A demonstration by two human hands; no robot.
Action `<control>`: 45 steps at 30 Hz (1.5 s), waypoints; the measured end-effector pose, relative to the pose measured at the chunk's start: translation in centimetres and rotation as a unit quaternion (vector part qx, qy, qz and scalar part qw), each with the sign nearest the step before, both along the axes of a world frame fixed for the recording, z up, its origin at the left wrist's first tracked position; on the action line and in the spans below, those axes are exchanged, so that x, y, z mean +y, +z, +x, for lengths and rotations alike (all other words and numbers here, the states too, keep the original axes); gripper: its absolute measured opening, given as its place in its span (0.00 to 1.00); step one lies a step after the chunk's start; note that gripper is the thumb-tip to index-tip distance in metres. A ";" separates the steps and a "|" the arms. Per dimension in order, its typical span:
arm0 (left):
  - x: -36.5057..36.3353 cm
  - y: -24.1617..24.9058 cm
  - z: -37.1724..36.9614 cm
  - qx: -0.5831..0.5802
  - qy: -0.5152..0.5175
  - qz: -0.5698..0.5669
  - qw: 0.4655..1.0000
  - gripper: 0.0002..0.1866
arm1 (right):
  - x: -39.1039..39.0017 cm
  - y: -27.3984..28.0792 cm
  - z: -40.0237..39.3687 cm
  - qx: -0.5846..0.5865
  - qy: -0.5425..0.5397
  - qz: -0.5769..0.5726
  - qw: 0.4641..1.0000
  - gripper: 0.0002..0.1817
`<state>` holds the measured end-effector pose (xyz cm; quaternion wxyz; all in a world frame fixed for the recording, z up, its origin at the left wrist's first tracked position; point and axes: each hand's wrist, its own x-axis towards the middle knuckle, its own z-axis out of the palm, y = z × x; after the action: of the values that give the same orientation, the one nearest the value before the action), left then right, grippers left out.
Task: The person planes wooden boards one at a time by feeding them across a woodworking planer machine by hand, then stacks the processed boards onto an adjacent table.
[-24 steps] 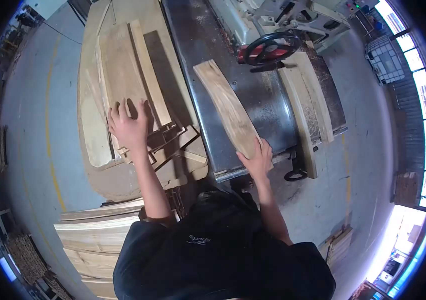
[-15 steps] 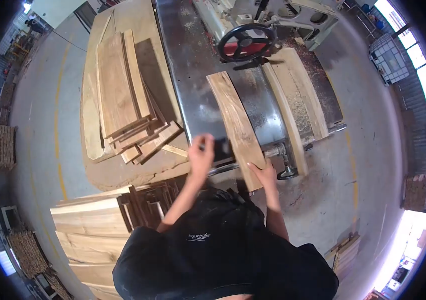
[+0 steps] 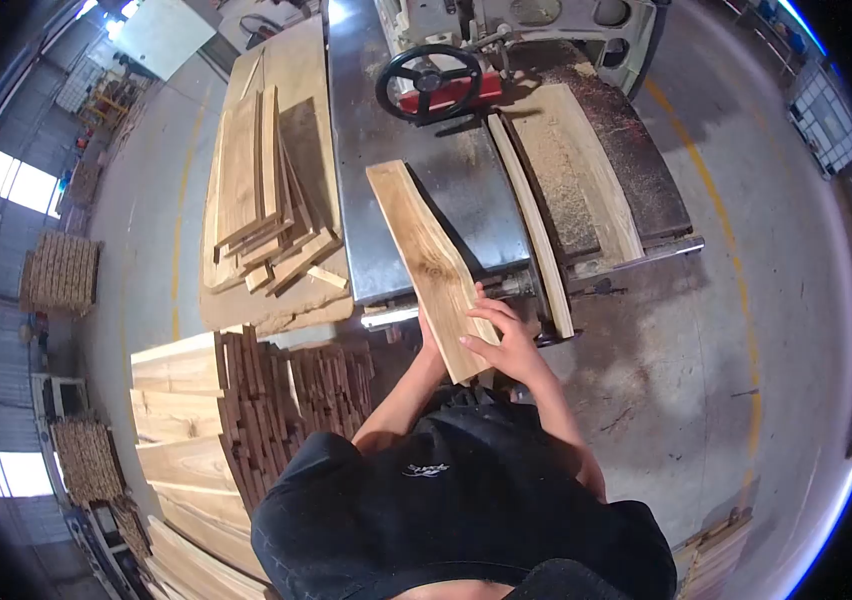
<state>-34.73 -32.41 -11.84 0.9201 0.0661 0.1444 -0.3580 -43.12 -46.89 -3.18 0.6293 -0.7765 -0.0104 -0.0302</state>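
Plank (image 3: 426, 255) runs lengthwise away along steel table (image 3: 386, 190); both hands' fingers (image 3: 491, 320) clamp its near end.

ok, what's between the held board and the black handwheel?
Head view: only bare steel machine table with scattered sawdust lies between the board and the handwheel.

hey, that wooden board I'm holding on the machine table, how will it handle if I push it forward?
The board looks thick and solid, so probably stiff. Its edges are wavy, so it may wander sideways. The steel table looks smooth, so it should slide easily under both hands.
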 end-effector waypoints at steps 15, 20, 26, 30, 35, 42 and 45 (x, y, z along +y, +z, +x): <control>-2.8 -1.6 14.2 -0.378 0.220 0.775 0.455 0.31 | -3.8 -11.7 -3.7 0.293 -0.066 0.173 0.938 0.24; -3.9 -3.5 29.7 -0.493 0.249 0.724 0.413 0.32 | -4.0 -11.8 -2.9 0.320 -0.028 0.171 0.931 0.28; -4.7 -3.7 33.0 -0.447 0.048 0.803 0.392 0.31 | -4.5 -11.9 -2.7 0.352 -0.014 0.181 0.918 0.28; -6.3 -2.5 32.2 -0.406 0.049 0.845 0.345 0.29 | -4.2 -12.3 -2.8 0.368 -0.030 0.163 0.915 0.30; -8.1 -0.9 31.7 -0.352 0.031 0.872 0.338 0.26 | -4.3 -12.8 -3.1 0.332 -0.026 0.146 0.931 0.31; -4.9 -6.3 28.8 -0.332 0.280 0.661 0.612 0.19 | -3.4 -12.1 -3.4 0.260 -0.059 0.148 0.952 0.27; -2.2 -6.2 18.7 -0.367 0.265 0.708 0.542 0.13 | -3.0 -11.3 -3.4 0.222 -0.092 0.168 0.956 0.27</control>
<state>-15.99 -34.65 -18.06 0.5992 0.7809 0.0112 0.1761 -46.48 -49.85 -14.52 0.7317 -0.6442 0.2063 0.0833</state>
